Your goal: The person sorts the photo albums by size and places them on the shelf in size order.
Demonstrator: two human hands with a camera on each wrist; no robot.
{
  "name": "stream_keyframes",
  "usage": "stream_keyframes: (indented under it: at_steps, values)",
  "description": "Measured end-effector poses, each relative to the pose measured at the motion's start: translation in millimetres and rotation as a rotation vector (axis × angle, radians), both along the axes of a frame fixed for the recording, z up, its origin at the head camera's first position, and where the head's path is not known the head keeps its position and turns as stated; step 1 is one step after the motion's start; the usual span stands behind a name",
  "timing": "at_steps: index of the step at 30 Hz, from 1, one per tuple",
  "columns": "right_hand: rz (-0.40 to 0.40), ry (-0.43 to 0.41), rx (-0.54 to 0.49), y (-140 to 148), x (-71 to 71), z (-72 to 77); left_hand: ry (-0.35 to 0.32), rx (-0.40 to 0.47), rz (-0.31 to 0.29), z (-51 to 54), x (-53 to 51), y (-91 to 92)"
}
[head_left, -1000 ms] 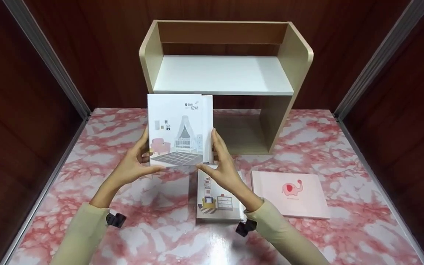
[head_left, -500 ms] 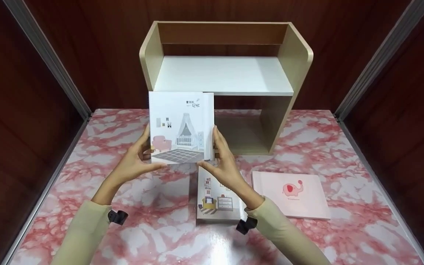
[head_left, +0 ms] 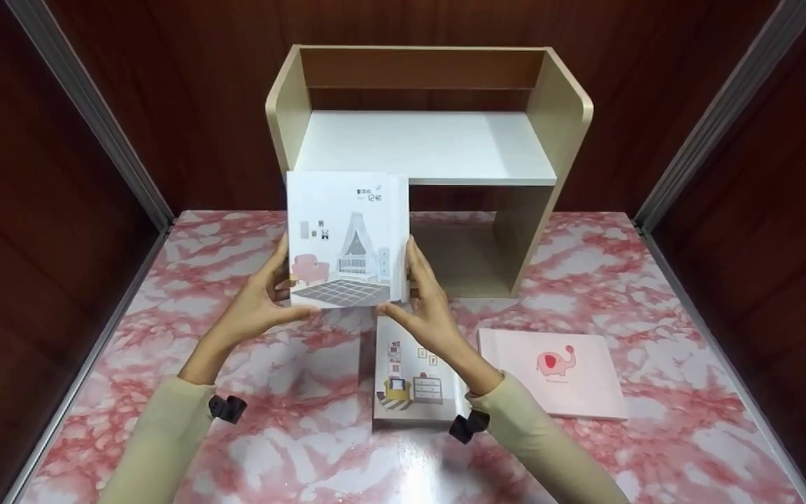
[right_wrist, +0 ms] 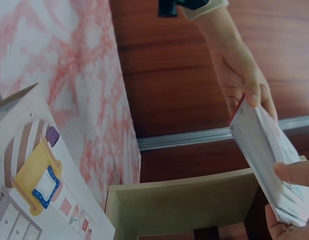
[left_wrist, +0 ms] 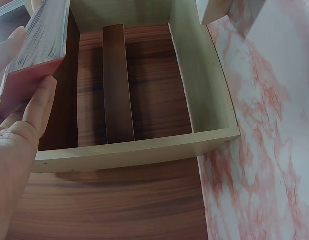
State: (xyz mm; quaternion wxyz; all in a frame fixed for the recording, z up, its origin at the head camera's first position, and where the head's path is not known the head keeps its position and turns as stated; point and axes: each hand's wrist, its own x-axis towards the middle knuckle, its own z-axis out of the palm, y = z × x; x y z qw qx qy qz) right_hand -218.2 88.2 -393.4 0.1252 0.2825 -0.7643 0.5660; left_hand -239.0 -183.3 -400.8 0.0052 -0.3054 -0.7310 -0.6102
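A white photo album [head_left: 340, 224] with a crib and pink armchair on its cover is held upright in front of the shelf unit. My left hand [head_left: 252, 304] grips its left edge, thumb along the bottom. On the opposite edge my right hand [head_left: 429, 304] holds it the same way, thumb under the lower corner. The left wrist view shows the album's page edges [left_wrist: 42, 37] and a red cover, with fingers of the left hand [left_wrist: 24, 130] against it. Both hands and the album [right_wrist: 264, 150] also appear in the right wrist view.
A wooden shelf unit [head_left: 431, 147] with a white upper board stands at the back. On the marbled pink tabletop [head_left: 291, 448] lie a thick white album or box [head_left: 413, 392] with a yellow armchair picture and a pink elephant album [head_left: 560, 381]. Dark wood panels [head_left: 39, 175] enclose the sides.
The album and both hands have risen slightly and shifted a little to the right. The grip looks unchanged. The shelf sits slightly lower in the head view.
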Motion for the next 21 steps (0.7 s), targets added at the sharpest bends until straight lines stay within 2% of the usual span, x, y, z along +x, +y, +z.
stream_keyframes:
  at_steps: [5, 14, 17, 21]
  values:
    - [0.017, -0.011, -0.004, 0, 4.0, 8.4, -0.007, 0.016, 0.022, 1.4, -2.1, 2.5]
    - [0.009, -0.033, 0.020, 1, 2.6, 8.8, 0.006, -0.018, 0.065, 2.3, -4.8, 3.8]
    - [0.009, -0.031, 0.026, 1, 0.0, 7.2, 0.014, -0.022, 0.064, 2.5, -5.7, 3.7]
    - [0.007, -0.021, 0.024, 1, -12.3, -6.4, 0.017, -0.010, 0.055, 3.2, -7.4, 4.2]
